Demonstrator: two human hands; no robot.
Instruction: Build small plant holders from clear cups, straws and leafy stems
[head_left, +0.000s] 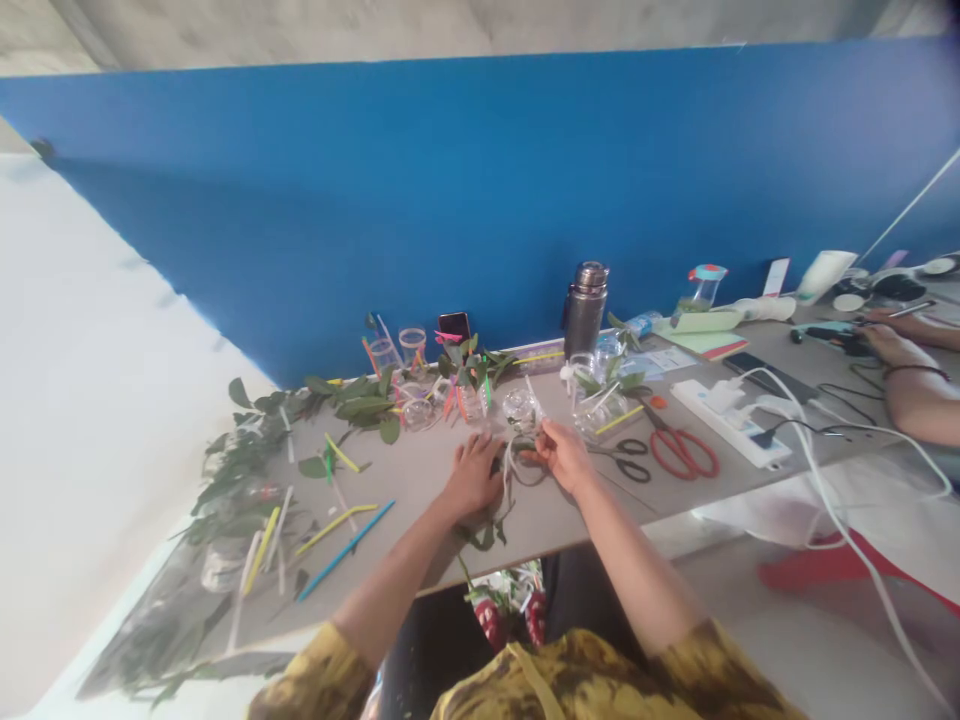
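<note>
On the grey tabletop (390,480), your right hand (564,455) pinched a thin green leafy stem (486,535), which ran toward the near edge; your left hand (472,478) lay just beside it, fingers curled, any grip unclear.

Along the back of the counter (420,480) stands a thermos (585,310). Left of it, a phone (454,325) sits behind glass jars (418,412) and leafy stems (360,405). More stems and loose straws (345,550) lie toward the left end. Right of the jars lie 2 pairs of scissors (681,452), with a power strip (731,422) just beyond them. Farther right are a co-worker's hands (900,345). Near the front edge, the left hand (472,478) and right hand (562,455) lie just before a small jar (521,408).
</note>
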